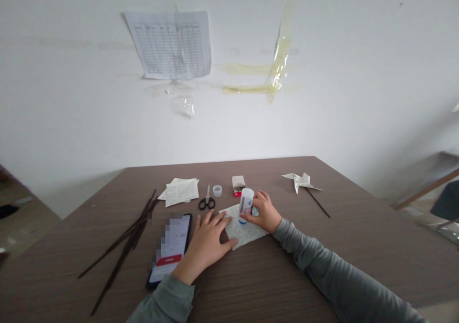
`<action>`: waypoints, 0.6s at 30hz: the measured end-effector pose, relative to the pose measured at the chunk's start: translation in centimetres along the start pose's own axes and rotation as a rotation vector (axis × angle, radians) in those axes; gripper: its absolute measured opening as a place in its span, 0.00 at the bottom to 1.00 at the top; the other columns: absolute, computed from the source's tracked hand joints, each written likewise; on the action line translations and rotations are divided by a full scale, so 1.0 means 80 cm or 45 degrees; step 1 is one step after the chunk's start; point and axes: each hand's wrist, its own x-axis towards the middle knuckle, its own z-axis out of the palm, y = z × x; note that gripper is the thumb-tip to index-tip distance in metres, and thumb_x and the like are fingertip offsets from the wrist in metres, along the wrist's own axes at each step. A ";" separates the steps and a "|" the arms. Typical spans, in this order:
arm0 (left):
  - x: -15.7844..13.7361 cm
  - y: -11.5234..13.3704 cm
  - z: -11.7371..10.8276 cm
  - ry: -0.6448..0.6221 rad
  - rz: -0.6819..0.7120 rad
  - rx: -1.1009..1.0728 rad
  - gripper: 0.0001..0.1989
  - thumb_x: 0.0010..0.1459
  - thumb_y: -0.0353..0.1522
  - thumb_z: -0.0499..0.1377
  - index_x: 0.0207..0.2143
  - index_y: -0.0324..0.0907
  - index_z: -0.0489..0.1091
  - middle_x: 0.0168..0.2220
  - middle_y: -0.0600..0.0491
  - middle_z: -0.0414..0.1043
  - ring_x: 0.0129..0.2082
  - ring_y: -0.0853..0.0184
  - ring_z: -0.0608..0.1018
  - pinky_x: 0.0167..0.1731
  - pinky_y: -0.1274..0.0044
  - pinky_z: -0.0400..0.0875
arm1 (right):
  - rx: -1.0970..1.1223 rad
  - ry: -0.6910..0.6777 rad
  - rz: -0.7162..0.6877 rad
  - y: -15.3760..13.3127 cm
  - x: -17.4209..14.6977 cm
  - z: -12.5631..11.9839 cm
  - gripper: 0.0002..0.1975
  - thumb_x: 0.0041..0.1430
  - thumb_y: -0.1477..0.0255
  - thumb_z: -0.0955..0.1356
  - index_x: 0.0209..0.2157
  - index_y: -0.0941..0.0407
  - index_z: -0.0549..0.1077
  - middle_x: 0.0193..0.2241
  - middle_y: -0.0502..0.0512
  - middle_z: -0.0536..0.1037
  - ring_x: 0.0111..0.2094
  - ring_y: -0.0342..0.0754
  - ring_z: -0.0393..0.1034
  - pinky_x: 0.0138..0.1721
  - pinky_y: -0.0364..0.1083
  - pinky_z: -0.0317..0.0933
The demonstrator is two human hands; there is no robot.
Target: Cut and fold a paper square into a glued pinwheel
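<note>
My right hand (266, 213) grips a white glue stick (246, 203) with its blue end down at a sheet of paper covered in writing (247, 236). The glue stick stands nearly upright; whether its tip touches the paper is hard to see. Fingers spread, my left hand (210, 239) lies flat with its fingertips at the left edge of that sheet. Beyond the sheet are a small translucent cap (217, 191), black-handled scissors (207, 201) and a small red and white open box (238, 185) of tiny pins or similar pieces.
A phone (172, 251) lies by my left wrist. Several dark thin sticks (125, 239) cross at the left, with a stack of written papers (182, 192) behind. A paper pinwheel (301, 182) on a dark stick lies at the right. The brown table (358, 246) meets a white wall.
</note>
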 end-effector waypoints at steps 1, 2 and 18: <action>0.000 0.000 -0.001 -0.002 -0.003 -0.005 0.36 0.80 0.45 0.72 0.86 0.54 0.79 0.92 0.42 0.69 0.95 0.29 0.62 0.92 0.28 0.52 | -0.002 0.010 0.003 0.001 0.000 -0.001 0.22 0.67 0.56 0.90 0.30 0.47 0.81 0.36 0.52 0.85 0.51 0.66 0.84 0.85 0.80 0.66; 0.000 0.000 -0.001 -0.003 -0.003 -0.008 0.37 0.79 0.45 0.72 0.86 0.54 0.79 0.92 0.43 0.70 0.95 0.29 0.62 0.92 0.28 0.52 | -0.004 0.021 0.009 0.002 0.000 -0.002 0.22 0.67 0.56 0.90 0.30 0.47 0.81 0.37 0.53 0.85 0.51 0.66 0.84 0.85 0.79 0.66; 0.001 -0.002 -0.004 -0.038 0.002 -0.010 0.38 0.79 0.48 0.72 0.87 0.56 0.78 0.92 0.44 0.68 0.96 0.28 0.59 0.92 0.28 0.49 | -0.066 0.003 -0.025 0.004 -0.001 -0.002 0.19 0.71 0.55 0.89 0.35 0.49 0.85 0.41 0.55 0.90 0.55 0.66 0.86 0.82 0.79 0.70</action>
